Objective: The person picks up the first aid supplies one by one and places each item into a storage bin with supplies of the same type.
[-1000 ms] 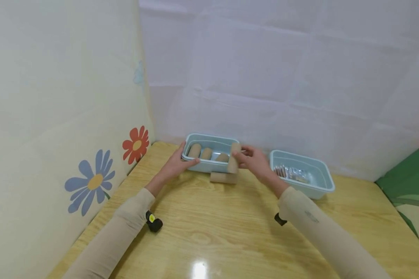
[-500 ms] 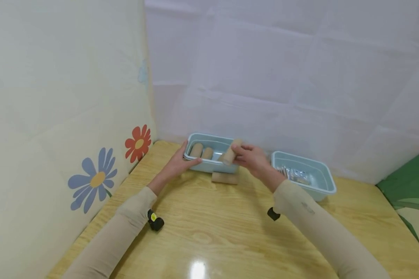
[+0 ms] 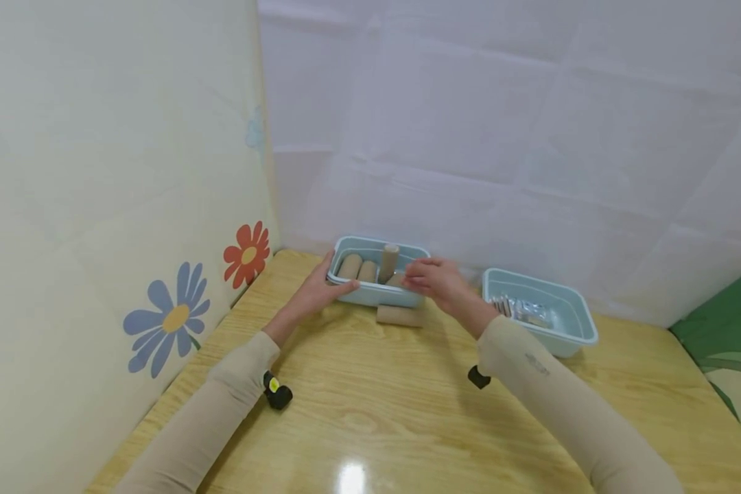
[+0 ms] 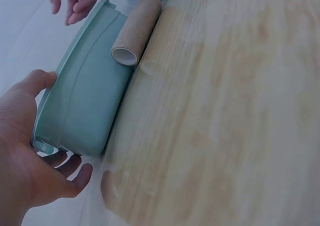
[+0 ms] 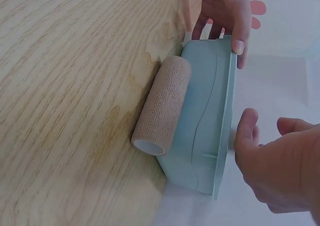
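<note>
My left hand (image 3: 311, 289) grips the left end of a light blue plastic bin (image 3: 373, 295), thumb on the front rim and fingers round the end wall. Inside, a tan roll (image 3: 389, 263) leans nearly upright, while other tan rolls (image 3: 349, 266) lie beside it. Over the bin's right end is my right hand (image 3: 438, 280); in the right wrist view its thumb and fingers are apart with nothing between them. Against the bin's front wall, on the table, lies another tan crinkled roll (image 5: 162, 106) with a white hollow core.
A second light blue bin (image 3: 568, 333) stands to the right, holding several items in clear plastic packets (image 3: 531, 312). Behind both bins rises a white sheeted wall (image 3: 444, 123). A flower-patterned wall (image 3: 179, 171) borders the wooden table (image 3: 370, 398) on the left.
The right hand has moved the roll it held left over the bin and let go of it; that roll now stands tilted inside. The left hand has stayed on the bin.
</note>
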The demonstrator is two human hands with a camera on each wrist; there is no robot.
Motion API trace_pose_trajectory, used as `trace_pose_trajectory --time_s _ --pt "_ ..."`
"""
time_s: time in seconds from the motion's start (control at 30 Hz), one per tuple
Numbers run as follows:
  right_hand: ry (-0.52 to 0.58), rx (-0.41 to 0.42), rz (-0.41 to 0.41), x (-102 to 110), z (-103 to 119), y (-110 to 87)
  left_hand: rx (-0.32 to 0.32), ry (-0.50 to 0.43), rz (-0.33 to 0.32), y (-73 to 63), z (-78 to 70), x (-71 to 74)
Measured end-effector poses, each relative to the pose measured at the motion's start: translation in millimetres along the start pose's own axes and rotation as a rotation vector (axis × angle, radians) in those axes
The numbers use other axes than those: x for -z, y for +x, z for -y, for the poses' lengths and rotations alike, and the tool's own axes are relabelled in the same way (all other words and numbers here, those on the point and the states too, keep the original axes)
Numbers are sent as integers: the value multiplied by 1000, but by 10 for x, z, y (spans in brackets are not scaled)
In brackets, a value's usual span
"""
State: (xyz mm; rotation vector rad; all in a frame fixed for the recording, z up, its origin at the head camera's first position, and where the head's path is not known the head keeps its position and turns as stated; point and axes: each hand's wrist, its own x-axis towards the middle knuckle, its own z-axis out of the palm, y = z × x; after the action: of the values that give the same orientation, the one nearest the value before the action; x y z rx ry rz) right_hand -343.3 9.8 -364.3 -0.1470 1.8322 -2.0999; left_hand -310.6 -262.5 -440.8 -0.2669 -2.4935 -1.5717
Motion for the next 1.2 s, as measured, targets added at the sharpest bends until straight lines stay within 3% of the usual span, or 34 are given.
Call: trace_pose_trajectory --time_s 0.4,0.73,1.2 --pt "-213 49 70 68 58 -134 40 23 11 -11 6 23" --pt "-400 184 106 195 -8 -245 45 36 -2 -10 32 29" --pt "-501 205 129 270 -193 -359 42 27 2 3 51 30"
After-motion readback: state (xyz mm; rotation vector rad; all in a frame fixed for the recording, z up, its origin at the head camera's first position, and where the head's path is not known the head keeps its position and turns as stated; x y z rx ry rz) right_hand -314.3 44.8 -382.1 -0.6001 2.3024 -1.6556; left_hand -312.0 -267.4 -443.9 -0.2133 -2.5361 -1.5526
